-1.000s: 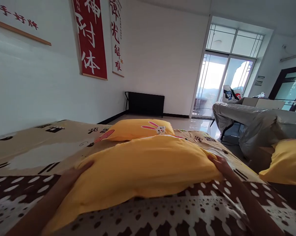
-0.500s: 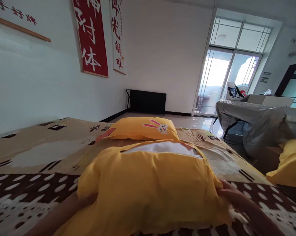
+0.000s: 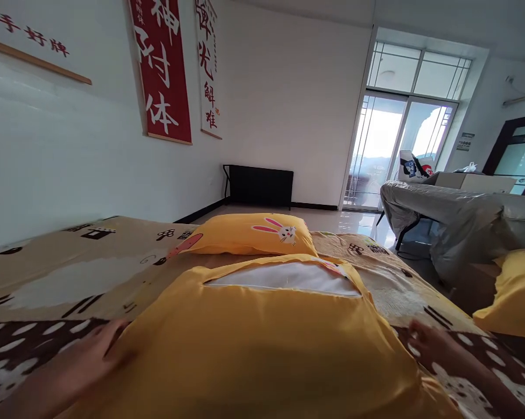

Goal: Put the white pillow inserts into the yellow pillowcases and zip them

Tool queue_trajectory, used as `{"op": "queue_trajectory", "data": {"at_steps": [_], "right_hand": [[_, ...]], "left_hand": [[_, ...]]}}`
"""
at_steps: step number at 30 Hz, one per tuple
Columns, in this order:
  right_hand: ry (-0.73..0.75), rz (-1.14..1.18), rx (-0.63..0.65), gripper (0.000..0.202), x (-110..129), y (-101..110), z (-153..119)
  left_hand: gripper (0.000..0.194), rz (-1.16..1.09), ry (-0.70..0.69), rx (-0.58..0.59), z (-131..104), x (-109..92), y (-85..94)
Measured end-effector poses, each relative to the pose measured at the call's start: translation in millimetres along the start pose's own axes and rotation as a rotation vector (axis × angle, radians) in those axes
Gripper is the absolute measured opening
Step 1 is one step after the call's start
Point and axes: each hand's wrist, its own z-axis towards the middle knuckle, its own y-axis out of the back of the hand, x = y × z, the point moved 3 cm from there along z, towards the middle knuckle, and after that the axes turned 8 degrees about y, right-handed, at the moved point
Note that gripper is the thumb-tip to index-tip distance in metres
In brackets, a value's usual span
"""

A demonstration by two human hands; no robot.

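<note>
A yellow pillow [image 3: 262, 349] lies right in front of me. Its cover has a long slit along the far side, where white filling [image 3: 284, 276] shows. At the pillow's left edge is my left hand [image 3: 94, 349], somewhat blurred, its fingers apart and touching the yellow cloth. Just off the right edge, over the blanket, my right hand [image 3: 431, 343] has its fingers curled in, with nothing visible in them. Farther off lies a second yellow pillow [image 3: 240, 234] with a rabbit face printed on it.
A patterned beige and brown blanket [image 3: 92, 279] covers the bed. At the right edge sits another yellow pillow [image 3: 515, 297]. Beyond it stands a plastic-covered table [image 3: 446, 198] bearing boxes and bags. A black panel [image 3: 260, 186] leans by the far wall, near glass doors [image 3: 380, 151].
The near pillow looks flatter and broader, its slit lower in view. My left hand has moved outward to the left edge; my right hand has come off the right side.
</note>
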Motion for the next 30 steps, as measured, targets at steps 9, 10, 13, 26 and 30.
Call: {"op": "queue_trajectory", "data": {"at_steps": [9, 10, 13, 26, 30], "right_hand": [[0.601, -0.086, -0.007, 0.043, 170.3, -20.9, 72.8], [0.570, -0.146, 0.015, 0.045, 170.1, -29.7, 78.4], [0.444, -0.305, 0.035, 0.058, 151.3, -45.8, 85.8], [0.335, -0.712, -0.430, 0.055, 190.7, 98.6, 93.6], [0.406, -0.934, -0.385, 0.060, 200.0, 94.6, 83.7]], "left_hand": [[0.048, -0.239, -0.558, 0.131, 32.7, -214.3, 13.3], [0.048, -0.239, -0.561, 0.138, 37.7, -218.7, 10.4], [0.049, -0.221, -0.553, 0.122, 43.6, -210.0, 9.3], [0.064, 0.343, -0.325, -0.271, 65.0, -207.9, 127.7], [0.072, 0.421, -0.270, -0.295, 67.3, -215.0, 141.1]]}}
